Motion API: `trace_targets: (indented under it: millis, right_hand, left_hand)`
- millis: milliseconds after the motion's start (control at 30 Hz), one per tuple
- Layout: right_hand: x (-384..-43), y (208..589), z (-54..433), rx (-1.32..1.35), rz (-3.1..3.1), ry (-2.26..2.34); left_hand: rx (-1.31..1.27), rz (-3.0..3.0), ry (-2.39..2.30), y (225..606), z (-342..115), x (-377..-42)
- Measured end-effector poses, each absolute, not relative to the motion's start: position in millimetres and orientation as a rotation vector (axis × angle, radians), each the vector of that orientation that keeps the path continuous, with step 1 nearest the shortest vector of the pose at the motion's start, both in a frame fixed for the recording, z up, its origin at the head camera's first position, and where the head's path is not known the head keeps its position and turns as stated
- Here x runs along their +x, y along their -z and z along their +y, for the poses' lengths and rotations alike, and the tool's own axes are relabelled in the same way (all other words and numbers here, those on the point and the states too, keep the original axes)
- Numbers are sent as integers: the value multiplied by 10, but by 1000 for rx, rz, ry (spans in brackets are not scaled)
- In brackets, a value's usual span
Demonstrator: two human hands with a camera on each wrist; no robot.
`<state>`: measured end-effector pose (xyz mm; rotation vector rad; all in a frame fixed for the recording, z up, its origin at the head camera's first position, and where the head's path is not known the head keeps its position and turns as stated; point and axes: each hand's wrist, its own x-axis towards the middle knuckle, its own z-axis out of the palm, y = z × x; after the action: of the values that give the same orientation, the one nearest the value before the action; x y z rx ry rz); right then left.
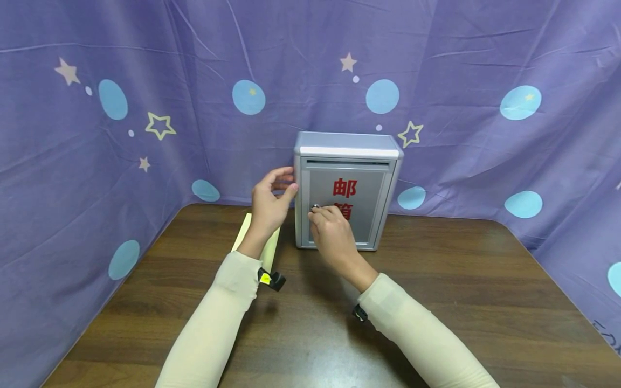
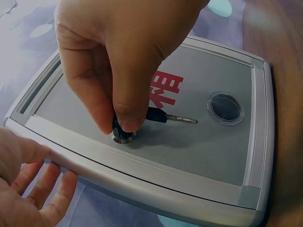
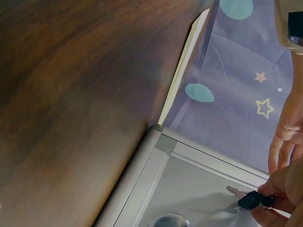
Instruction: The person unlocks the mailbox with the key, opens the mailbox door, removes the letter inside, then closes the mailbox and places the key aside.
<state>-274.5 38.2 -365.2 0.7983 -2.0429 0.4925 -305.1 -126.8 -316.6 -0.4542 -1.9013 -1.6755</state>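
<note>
A grey metal mailbox (image 1: pixel 368 215) with red characters and a top slot stands upright on the table. My right hand (image 1: pixel 335 234) pinches a black-headed key (image 2: pixel 121 130) between thumb and fingers at the round lock (image 2: pixel 124 139) near the door's left edge. A second black-headed key (image 2: pixel 156 115) hangs beside it, its metal blade sticking out over the door. At the box's left side my left hand (image 1: pixel 273 205) rests its fingertips on the edge, with fingers loosely spread. A small round window (image 2: pixel 225 107) sits low on the door.
Pale yellow paper or an envelope (image 1: pixel 271 250) lies on the wooden table (image 1: pixel 436 302), left of the box and partly behind my left wrist. A purple curtain (image 1: pixel 310 64) with stars and dots hangs behind and along the left.
</note>
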Motion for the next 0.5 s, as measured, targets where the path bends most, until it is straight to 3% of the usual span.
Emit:
trace_targets:
  millis: [500]
  right_hand:
    - [-2714,3667,375,803,-2027,-525]
  left_hand:
    - [-447,-1916,1649,3160,-1260,-3037]
